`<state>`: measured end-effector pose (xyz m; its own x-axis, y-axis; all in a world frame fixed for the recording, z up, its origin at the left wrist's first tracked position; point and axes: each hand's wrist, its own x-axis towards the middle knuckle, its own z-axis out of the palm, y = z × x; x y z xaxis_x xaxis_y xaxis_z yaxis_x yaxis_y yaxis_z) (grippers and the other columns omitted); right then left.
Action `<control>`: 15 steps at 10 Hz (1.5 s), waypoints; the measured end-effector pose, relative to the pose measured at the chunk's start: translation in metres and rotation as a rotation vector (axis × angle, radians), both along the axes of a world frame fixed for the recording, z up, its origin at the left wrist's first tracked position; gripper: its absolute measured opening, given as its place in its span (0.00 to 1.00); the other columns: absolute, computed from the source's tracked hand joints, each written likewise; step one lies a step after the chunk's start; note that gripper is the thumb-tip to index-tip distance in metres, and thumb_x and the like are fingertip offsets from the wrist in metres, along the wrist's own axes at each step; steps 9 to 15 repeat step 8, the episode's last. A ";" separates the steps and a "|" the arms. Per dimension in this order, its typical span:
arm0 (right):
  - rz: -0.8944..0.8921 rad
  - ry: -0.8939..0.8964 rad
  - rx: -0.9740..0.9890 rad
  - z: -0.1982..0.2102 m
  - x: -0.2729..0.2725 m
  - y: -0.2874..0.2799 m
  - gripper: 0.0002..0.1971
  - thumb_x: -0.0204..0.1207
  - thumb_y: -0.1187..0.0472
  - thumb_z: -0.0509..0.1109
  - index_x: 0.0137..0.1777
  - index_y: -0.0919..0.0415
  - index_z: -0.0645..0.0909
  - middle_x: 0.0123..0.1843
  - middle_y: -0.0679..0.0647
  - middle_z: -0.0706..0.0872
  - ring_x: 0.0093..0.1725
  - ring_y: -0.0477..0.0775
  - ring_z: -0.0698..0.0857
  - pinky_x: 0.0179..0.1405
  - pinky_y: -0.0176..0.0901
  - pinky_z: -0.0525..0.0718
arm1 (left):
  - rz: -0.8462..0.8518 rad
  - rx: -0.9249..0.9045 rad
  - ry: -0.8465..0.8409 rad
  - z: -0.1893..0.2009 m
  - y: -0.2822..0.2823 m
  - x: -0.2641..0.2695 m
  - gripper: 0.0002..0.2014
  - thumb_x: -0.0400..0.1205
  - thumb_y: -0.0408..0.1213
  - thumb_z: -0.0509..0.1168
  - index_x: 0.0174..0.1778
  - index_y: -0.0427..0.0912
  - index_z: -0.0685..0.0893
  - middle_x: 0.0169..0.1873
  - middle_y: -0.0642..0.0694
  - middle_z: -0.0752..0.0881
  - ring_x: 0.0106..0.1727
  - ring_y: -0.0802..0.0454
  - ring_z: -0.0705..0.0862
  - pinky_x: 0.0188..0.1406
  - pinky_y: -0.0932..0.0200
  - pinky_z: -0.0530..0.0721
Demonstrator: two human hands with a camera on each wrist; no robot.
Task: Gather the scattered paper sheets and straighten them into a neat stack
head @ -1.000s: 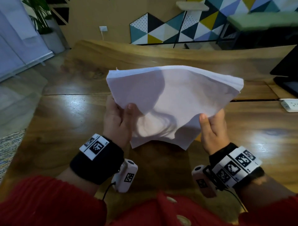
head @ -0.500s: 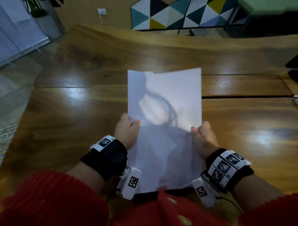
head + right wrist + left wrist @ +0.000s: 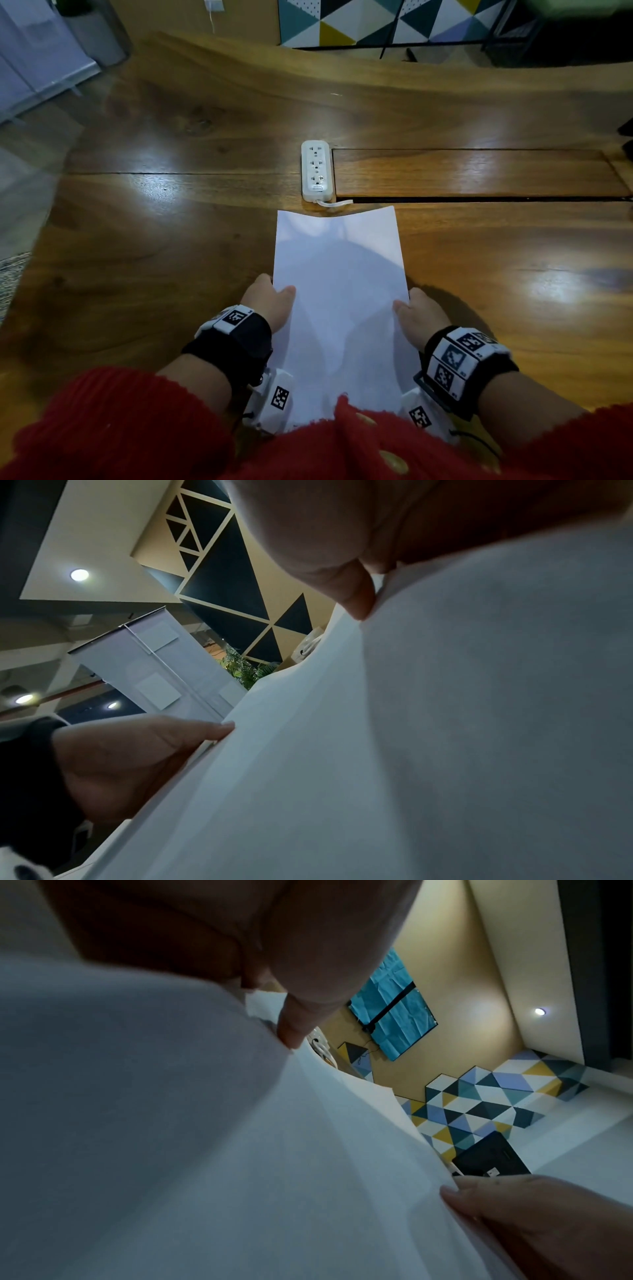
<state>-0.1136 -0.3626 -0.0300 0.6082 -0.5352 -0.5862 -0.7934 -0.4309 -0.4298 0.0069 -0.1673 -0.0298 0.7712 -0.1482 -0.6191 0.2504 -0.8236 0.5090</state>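
Note:
A stack of white paper sheets (image 3: 337,291) is held lengthwise in front of me, its far edge bowed upward above the wooden table (image 3: 154,274). My left hand (image 3: 270,301) grips the stack's left long edge, thumb on top. My right hand (image 3: 416,313) grips the right long edge the same way. In the left wrist view the paper stack (image 3: 171,1137) fills the frame, with my left thumb (image 3: 294,1026) pressing on it and the right hand (image 3: 534,1218) at the opposite edge. The right wrist view shows the stack (image 3: 428,737) pinched under my right thumb (image 3: 356,599).
A white power strip (image 3: 315,170) lies on the table just beyond the paper's far edge, its cord (image 3: 334,204) curling toward a slot. An inset wooden panel (image 3: 479,174) sits to its right. A dark object (image 3: 627,137) shows at the table's right edge.
The crumpled, sideways bundle was turned lengthwise and squared up. Both hands then carried it lower and closer to my body, and my head view shifted so the power strip came into sight.

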 end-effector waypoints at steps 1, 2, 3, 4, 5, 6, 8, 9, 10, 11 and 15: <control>0.017 0.027 -0.036 0.002 -0.003 0.000 0.11 0.81 0.56 0.56 0.50 0.65 0.73 0.48 0.62 0.81 0.45 0.61 0.79 0.45 0.50 0.76 | -0.008 -0.002 -0.011 0.003 0.002 -0.003 0.24 0.79 0.47 0.61 0.65 0.36 0.73 0.63 0.38 0.80 0.60 0.38 0.81 0.54 0.50 0.79; 0.008 0.065 -0.049 0.008 -0.007 0.000 0.11 0.79 0.54 0.60 0.52 0.62 0.74 0.47 0.57 0.82 0.44 0.57 0.80 0.41 0.46 0.77 | -0.032 -0.004 -0.029 0.007 0.008 -0.007 0.25 0.77 0.51 0.60 0.65 0.37 0.76 0.64 0.38 0.80 0.57 0.39 0.82 0.55 0.48 0.81; -0.013 0.071 -0.074 0.016 -0.016 0.001 0.14 0.79 0.53 0.61 0.59 0.59 0.75 0.51 0.54 0.80 0.47 0.53 0.77 0.44 0.43 0.75 | -0.080 -0.023 -0.038 0.011 0.018 -0.014 0.21 0.80 0.50 0.56 0.55 0.35 0.81 0.50 0.41 0.83 0.52 0.37 0.82 0.48 0.51 0.77; 0.001 0.069 -0.102 0.025 -0.027 0.005 0.19 0.80 0.52 0.60 0.69 0.58 0.73 0.65 0.56 0.80 0.60 0.56 0.77 0.58 0.46 0.75 | -0.089 -0.046 -0.018 0.016 0.030 -0.030 0.20 0.84 0.46 0.53 0.35 0.35 0.78 0.35 0.43 0.77 0.40 0.42 0.77 0.43 0.52 0.73; 0.016 0.034 -0.113 0.028 -0.037 0.012 0.20 0.81 0.54 0.57 0.71 0.59 0.72 0.69 0.57 0.79 0.65 0.58 0.77 0.65 0.48 0.73 | -0.086 -0.048 -0.002 0.019 0.037 -0.044 0.23 0.84 0.47 0.52 0.30 0.36 0.75 0.32 0.41 0.76 0.36 0.46 0.74 0.41 0.53 0.72; 0.011 -0.013 -0.085 0.031 -0.040 0.021 0.14 0.80 0.58 0.55 0.59 0.60 0.79 0.59 0.60 0.84 0.52 0.58 0.79 0.58 0.48 0.77 | -0.115 -0.030 -0.014 0.022 0.038 -0.050 0.25 0.85 0.48 0.51 0.23 0.39 0.68 0.25 0.43 0.70 0.31 0.47 0.70 0.36 0.54 0.67; -0.096 0.001 0.017 0.038 -0.045 0.023 0.21 0.81 0.59 0.57 0.73 0.66 0.68 0.72 0.63 0.77 0.69 0.64 0.75 0.66 0.47 0.72 | -0.102 -0.024 -0.036 0.027 0.038 -0.053 0.26 0.85 0.47 0.49 0.21 0.40 0.64 0.24 0.44 0.66 0.28 0.48 0.66 0.34 0.53 0.63; -0.096 0.001 0.017 0.038 -0.045 0.023 0.21 0.81 0.59 0.57 0.73 0.66 0.68 0.72 0.63 0.77 0.69 0.64 0.75 0.66 0.47 0.72 | -0.102 -0.024 -0.036 0.027 0.038 -0.053 0.26 0.85 0.47 0.49 0.21 0.40 0.64 0.24 0.44 0.66 0.28 0.48 0.66 0.34 0.53 0.63; -0.096 0.001 0.017 0.038 -0.045 0.023 0.21 0.81 0.59 0.57 0.73 0.66 0.68 0.72 0.63 0.77 0.69 0.64 0.75 0.66 0.47 0.72 | -0.102 -0.024 -0.036 0.027 0.038 -0.053 0.26 0.85 0.47 0.49 0.21 0.40 0.64 0.24 0.44 0.66 0.28 0.48 0.66 0.34 0.53 0.63; -0.096 0.001 0.017 0.038 -0.045 0.023 0.21 0.81 0.59 0.57 0.73 0.66 0.68 0.72 0.63 0.77 0.69 0.64 0.75 0.66 0.47 0.72 | -0.102 -0.024 -0.036 0.027 0.038 -0.053 0.26 0.85 0.47 0.49 0.21 0.40 0.64 0.24 0.44 0.66 0.28 0.48 0.66 0.34 0.53 0.63; -0.096 0.001 0.017 0.038 -0.045 0.023 0.21 0.81 0.59 0.57 0.73 0.66 0.68 0.72 0.63 0.77 0.69 0.64 0.75 0.66 0.47 0.72 | -0.102 -0.024 -0.036 0.027 0.038 -0.053 0.26 0.85 0.47 0.49 0.21 0.40 0.64 0.24 0.44 0.66 0.28 0.48 0.66 0.34 0.53 0.63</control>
